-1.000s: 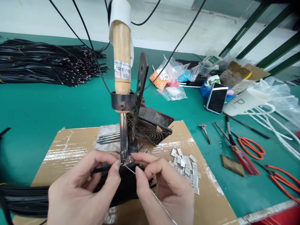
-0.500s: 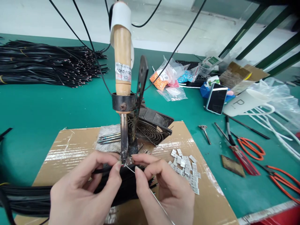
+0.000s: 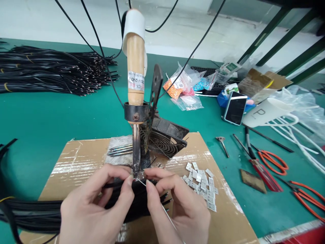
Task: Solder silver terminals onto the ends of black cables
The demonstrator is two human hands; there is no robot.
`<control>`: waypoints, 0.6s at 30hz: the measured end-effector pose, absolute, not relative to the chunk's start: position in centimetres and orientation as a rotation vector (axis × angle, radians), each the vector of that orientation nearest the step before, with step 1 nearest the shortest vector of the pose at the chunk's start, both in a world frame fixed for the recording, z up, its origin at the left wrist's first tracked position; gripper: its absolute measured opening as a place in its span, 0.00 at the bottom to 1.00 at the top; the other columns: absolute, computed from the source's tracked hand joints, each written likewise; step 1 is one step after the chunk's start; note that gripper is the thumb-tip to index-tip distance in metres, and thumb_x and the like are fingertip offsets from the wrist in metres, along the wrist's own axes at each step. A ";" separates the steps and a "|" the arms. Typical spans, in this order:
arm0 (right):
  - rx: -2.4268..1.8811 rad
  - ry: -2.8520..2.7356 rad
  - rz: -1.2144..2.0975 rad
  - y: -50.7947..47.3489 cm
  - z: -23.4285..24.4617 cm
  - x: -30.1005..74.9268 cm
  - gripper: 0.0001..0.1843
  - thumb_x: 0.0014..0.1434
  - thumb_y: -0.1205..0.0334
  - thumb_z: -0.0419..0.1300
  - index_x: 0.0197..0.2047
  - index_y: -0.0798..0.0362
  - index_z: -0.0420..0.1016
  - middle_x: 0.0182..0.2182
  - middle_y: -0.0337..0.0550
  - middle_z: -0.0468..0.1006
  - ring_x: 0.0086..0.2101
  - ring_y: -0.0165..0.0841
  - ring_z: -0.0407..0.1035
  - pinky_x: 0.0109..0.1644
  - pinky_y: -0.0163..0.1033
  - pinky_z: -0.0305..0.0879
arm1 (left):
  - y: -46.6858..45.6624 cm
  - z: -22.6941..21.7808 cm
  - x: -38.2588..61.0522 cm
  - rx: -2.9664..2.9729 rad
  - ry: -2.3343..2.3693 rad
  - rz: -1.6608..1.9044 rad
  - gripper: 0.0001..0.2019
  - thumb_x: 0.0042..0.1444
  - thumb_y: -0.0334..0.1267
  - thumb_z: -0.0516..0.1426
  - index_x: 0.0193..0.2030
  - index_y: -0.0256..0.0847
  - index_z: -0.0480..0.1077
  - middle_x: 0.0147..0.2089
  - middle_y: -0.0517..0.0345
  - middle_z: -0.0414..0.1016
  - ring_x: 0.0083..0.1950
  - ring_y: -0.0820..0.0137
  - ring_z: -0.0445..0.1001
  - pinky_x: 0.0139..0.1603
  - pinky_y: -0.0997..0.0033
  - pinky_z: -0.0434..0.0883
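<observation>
My left hand (image 3: 101,203) is closed in a pinch on a black cable (image 3: 109,185), its end just under the tip of an upright soldering iron (image 3: 136,145). My right hand (image 3: 181,203) is closed too, with a thin strand of solder wire (image 3: 170,219) running through its fingers up to the same spot. Its index fingertip touches a small metal plate (image 3: 140,175) beside the iron's tip. Fingers partly hide the contact point. The wooden-handled iron is clamped in a dark metal stand (image 3: 154,91). Below the hands lies a bundle of black cables (image 3: 33,217).
Loose small metal plates (image 3: 203,183) lie on the cardboard (image 3: 223,210) to the right. A black fan (image 3: 167,139) sits behind the iron. Red-handled pliers (image 3: 266,176), orange-handled scissors (image 3: 274,161), a phone (image 3: 235,107) and a white mug (image 3: 264,111) stand or lie further right.
The whole view has shifted slightly, so the iron and cables appear a little further right and lower. Both hands keep their grips at the iron's tip.
</observation>
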State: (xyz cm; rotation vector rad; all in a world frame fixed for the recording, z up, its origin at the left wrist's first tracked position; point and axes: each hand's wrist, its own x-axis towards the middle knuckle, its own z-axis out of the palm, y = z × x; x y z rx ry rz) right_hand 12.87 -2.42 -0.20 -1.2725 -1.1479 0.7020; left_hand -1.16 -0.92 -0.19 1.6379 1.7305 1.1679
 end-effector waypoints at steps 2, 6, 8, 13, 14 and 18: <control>-1.265 -1.146 0.689 -2.4 -0.2 12.8 0.10 0.62 0.69 0.66 0.30 0.49 0.75 0.40 0.41 0.89 0.39 0.34 0.86 0.41 0.34 0.79 | -0.8 -0.3 -1.2 1.642 1.727 1.181 0.04 0.60 0.40 0.64 0.33 0.51 0.77 0.32 0.68 0.84 0.29 0.76 0.83 0.29 0.89 0.78; -1.276 -1.163 0.668 -2.5 -0.3 12.8 0.10 0.63 0.69 0.65 0.30 0.48 0.76 0.40 0.41 0.89 0.38 0.34 0.86 0.41 0.35 0.80 | -0.8 -0.2 -1.3 1.667 1.743 1.193 0.04 0.60 0.41 0.63 0.34 0.52 0.78 0.34 0.68 0.85 0.30 0.75 0.83 0.28 0.88 0.78; -1.282 -1.173 0.654 -2.5 -0.3 12.7 0.10 0.63 0.69 0.65 0.30 0.48 0.76 0.40 0.41 0.89 0.38 0.34 0.85 0.42 0.35 0.80 | -0.9 -0.1 -1.2 1.669 1.743 1.198 0.04 0.60 0.40 0.63 0.34 0.51 0.78 0.34 0.68 0.85 0.30 0.75 0.84 0.28 0.88 0.78; -1.269 -1.170 0.604 -2.5 -0.4 12.5 0.10 0.63 0.70 0.65 0.31 0.48 0.76 0.40 0.36 0.89 0.38 0.29 0.84 0.44 0.32 0.79 | -0.8 -0.2 -0.8 1.734 1.748 1.207 0.04 0.59 0.38 0.63 0.33 0.51 0.77 0.33 0.69 0.84 0.29 0.77 0.83 0.26 0.91 0.76; -1.268 -1.168 0.597 -2.5 -0.5 12.5 0.10 0.63 0.70 0.64 0.31 0.48 0.75 0.40 0.35 0.89 0.38 0.29 0.84 0.44 0.32 0.79 | -0.8 -0.3 -0.9 1.740 1.750 1.210 0.04 0.59 0.38 0.62 0.33 0.51 0.77 0.33 0.70 0.84 0.29 0.77 0.83 0.27 0.92 0.76; -1.281 -1.208 0.552 -2.5 -0.6 12.5 0.09 0.63 0.70 0.64 0.32 0.48 0.76 0.39 0.37 0.88 0.36 0.29 0.83 0.42 0.32 0.79 | -0.9 -0.5 -1.0 1.737 1.739 1.187 0.04 0.60 0.38 0.63 0.33 0.51 0.76 0.33 0.70 0.84 0.32 0.76 0.84 0.32 0.91 0.78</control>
